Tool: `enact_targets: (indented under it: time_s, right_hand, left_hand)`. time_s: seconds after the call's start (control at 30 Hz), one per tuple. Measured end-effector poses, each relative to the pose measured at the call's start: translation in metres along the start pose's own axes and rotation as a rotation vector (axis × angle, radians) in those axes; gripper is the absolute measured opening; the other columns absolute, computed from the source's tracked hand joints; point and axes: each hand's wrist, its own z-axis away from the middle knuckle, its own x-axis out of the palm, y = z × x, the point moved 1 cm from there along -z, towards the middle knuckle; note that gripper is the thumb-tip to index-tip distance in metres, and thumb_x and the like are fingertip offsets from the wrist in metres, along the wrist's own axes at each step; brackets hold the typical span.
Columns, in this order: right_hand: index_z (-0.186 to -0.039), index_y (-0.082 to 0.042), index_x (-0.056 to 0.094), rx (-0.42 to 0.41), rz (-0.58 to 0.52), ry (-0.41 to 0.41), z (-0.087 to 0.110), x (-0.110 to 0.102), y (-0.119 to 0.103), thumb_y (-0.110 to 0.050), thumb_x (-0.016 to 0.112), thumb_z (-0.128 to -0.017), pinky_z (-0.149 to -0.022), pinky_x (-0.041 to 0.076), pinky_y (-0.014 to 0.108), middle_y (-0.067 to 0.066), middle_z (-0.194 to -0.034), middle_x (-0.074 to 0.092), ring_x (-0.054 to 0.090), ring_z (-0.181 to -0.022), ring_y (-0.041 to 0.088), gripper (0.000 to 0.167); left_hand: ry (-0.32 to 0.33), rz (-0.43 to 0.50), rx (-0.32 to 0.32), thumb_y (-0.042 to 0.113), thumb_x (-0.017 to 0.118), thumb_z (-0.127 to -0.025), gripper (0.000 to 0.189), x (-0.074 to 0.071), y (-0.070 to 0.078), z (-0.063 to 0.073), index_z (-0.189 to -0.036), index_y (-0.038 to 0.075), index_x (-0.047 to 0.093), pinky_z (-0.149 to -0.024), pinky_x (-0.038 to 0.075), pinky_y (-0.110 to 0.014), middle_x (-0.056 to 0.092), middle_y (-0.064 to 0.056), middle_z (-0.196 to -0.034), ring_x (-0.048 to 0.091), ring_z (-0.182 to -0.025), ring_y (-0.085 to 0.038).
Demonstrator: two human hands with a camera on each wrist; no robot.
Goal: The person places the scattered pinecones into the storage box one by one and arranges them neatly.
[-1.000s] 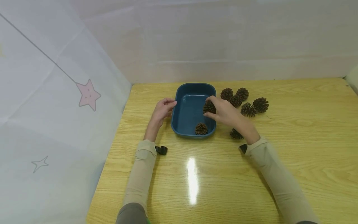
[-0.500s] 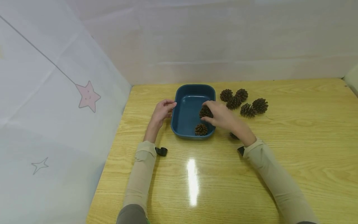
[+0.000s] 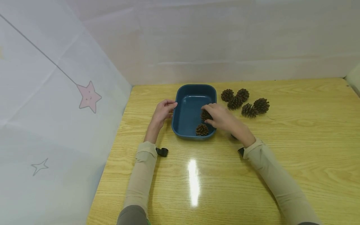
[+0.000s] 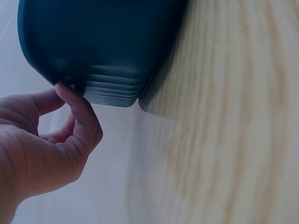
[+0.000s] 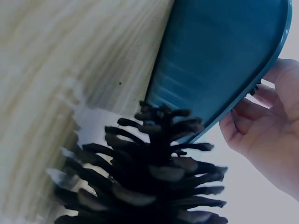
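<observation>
One loose cone [image 3: 202, 130] lies on the floor of the tub [image 3: 185, 117], in its near right corner. Just beyond it, inside the right wall, my right grip [image 3: 220, 116] curls round a held cone [image 3: 206, 115]; I cannot tell whether that cone touches the tub's floor, nor how its axis lies. The tub's long side runs away from me, and my left grip [image 3: 163, 110] pinches its left rim. Five spare cones [image 3: 234, 103] lie on the bench [image 3: 323, 140] right of the tub, with a sixth cone [image 5: 149, 182] closer to its right wall; my right grip is nearer to all six.
</observation>
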Motion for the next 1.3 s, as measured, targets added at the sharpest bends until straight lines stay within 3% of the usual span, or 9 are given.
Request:
enact_targets:
  time_s: [0.13, 0.23, 0.47, 0.6, 0.8, 1.0, 1.3]
  right_hand:
    - [-0.137, 0.006, 0.058, 0.003, 0.030, -0.024, 0.000, 0.003, 0.001, -0.008, 0.081, -0.092, -0.097, 0.050, 0.052, 0.025, -0.126, 0.064, 0.060, -0.114, 0.042, 0.053]
    - [-0.136, 0.005, 0.059, 0.003, 0.049, -0.033, 0.001, 0.004, 0.001, -0.009, 0.081, -0.092, -0.100, 0.048, 0.054, 0.024, -0.126, 0.066, 0.060, -0.115, 0.041, 0.052]
    - [-0.133, 0.004, 0.062, -0.013, 0.084, -0.038, 0.001, 0.005, 0.002, -0.010, 0.083, -0.090, -0.103, 0.046, 0.054, 0.021, -0.123, 0.068, 0.060, -0.115, 0.040, 0.050]
    - [-0.132, 0.003, 0.063, -0.011, 0.101, -0.044, 0.000, 0.006, 0.003, -0.011, 0.084, -0.090, -0.102, 0.046, 0.054, 0.021, -0.122, 0.069, 0.059, -0.114, 0.040, 0.049]
    - [-0.133, 0.003, 0.063, -0.002, 0.101, -0.054, 0.000, 0.006, 0.002, -0.012, 0.083, -0.091, -0.101, 0.045, 0.054, 0.022, -0.123, 0.068, 0.058, -0.116, 0.041, 0.049]
    - [-0.135, 0.003, 0.062, 0.000, 0.117, -0.062, -0.001, 0.005, 0.001, -0.013, 0.082, -0.092, -0.100, 0.045, 0.053, 0.022, -0.124, 0.068, 0.058, -0.115, 0.040, 0.050]
    - [-0.135, 0.003, 0.062, 0.005, 0.110, -0.066, 0.000, 0.005, 0.002, -0.012, 0.082, -0.091, -0.103, 0.044, 0.054, 0.022, -0.125, 0.067, 0.057, -0.116, 0.041, 0.051]
  left_hand:
    - [0.006, -0.050, 0.032, 0.023, 0.070, -0.101, 0.031, 0.001, 0.000, 0.001, -0.124, 0.002, 0.064, -0.062, 0.051, -0.024, 0.063, -0.006, -0.099, 0.061, -0.077, -0.015]
    - [0.007, -0.157, 0.099, 0.026, 0.069, -0.103, 0.032, 0.000, 0.000, 0.002, -0.123, 0.002, 0.064, -0.065, 0.054, -0.028, 0.062, -0.008, -0.102, 0.061, -0.079, -0.018]
    - [0.014, -0.658, 0.322, 0.032, 0.058, -0.108, 0.032, 0.000, 0.006, 0.006, -0.123, 0.004, 0.064, -0.077, 0.055, -0.041, 0.065, -0.011, -0.111, 0.063, -0.088, -0.025]
    - [0.006, -0.896, 0.392, 0.033, 0.052, -0.111, 0.035, 0.003, 0.012, 0.010, -0.124, 0.003, 0.063, -0.080, 0.054, -0.043, 0.067, -0.013, -0.113, 0.063, -0.093, -0.027]
    - [0.020, -1.161, 0.477, 0.030, 0.047, -0.112, 0.034, 0.007, 0.015, 0.011, -0.116, 0.001, 0.063, -0.070, 0.053, -0.042, 0.065, -0.015, -0.104, 0.061, -0.081, -0.028]
    - [0.036, -1.263, 0.515, 0.030, 0.046, -0.113, 0.034, 0.007, 0.014, 0.012, -0.112, 0.000, 0.063, -0.066, 0.054, -0.041, 0.064, -0.015, -0.099, 0.062, -0.076, -0.028]
    - [0.034, -1.291, 0.531, 0.029, 0.046, -0.113, 0.033, 0.009, 0.017, 0.014, -0.110, 0.000, 0.063, -0.066, 0.054, -0.042, 0.064, -0.015, -0.097, 0.062, -0.074, -0.029]
